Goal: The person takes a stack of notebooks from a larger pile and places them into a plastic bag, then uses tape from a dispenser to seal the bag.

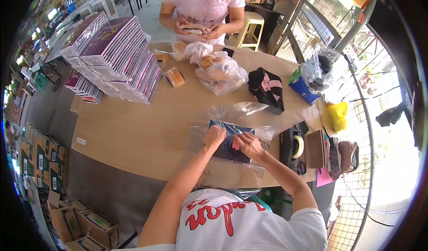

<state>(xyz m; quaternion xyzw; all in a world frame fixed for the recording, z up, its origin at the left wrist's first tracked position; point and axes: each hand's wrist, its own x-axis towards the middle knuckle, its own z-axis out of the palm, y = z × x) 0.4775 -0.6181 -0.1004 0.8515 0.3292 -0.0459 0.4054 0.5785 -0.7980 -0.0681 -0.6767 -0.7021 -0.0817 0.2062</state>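
Observation:
A dark blue book (229,155) with reddish print on its cover lies on the table in front of me. Clear plastic film (243,110) spreads over and around it, wider than the book. My left hand (215,137) is closed in a fist at the book's left side, apparently gripping the film; its fingertips are hidden. Over the right half of the cover, my right hand (250,145) has its fingers curled down against the film. What lies under those fingertips is partly hidden.
Tall stacks of spiral notebooks (116,59) stand at the left. Bread in a plastic bag (220,75) and a black pouch (266,88) lie beyond the book. To the right is a tape dispenser (292,146). Across the table a person (203,10) holds a bread roll.

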